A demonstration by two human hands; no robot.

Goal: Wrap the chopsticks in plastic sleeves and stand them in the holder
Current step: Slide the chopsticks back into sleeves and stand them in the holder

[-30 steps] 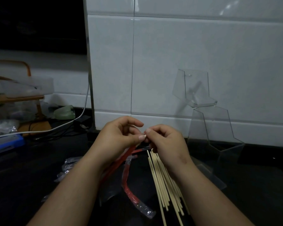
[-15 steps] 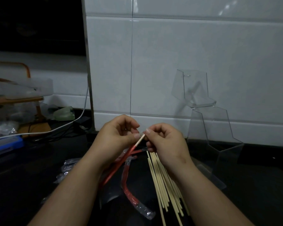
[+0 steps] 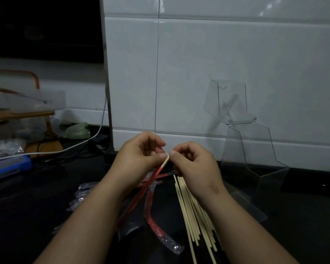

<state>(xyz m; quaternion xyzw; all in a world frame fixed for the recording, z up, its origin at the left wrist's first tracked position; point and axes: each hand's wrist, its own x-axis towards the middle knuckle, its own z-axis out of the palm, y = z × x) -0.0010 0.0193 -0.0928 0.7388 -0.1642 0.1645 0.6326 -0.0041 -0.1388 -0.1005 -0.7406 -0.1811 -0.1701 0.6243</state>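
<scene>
While one pale chopstick (image 3: 166, 160) sits almost wholly inside a red plastic sleeve (image 3: 141, 195), with only its bare tip showing above the red, the step in hand reads as sleeving, near done for this piece. Position: held slanted above the dark surface (image 3: 36, 206), just in front of the body. Grip of left hand (image 3: 139, 159): pinching the sleeve near its mouth, thumb against fingers. Grip of right hand (image 3: 195, 165): pinching at the bare tip or at clear film there; which of the two cannot be told. Next move, by judgement: seat the stick fully or draw the film over the tip, then carry it right to the holder (image 3: 246, 149) and stand it upright; thin film calls for a light, even pull. Stock: loose chopsticks (image 3: 192, 212), unwrapped, fanned on the surface under the right wrist; spare sleeves (image 3: 152, 223), red and clear, lying just left of them. Holder: clear, angular, against the tiled wall (image 3: 198, 73); no sticks seen inside.
</scene>
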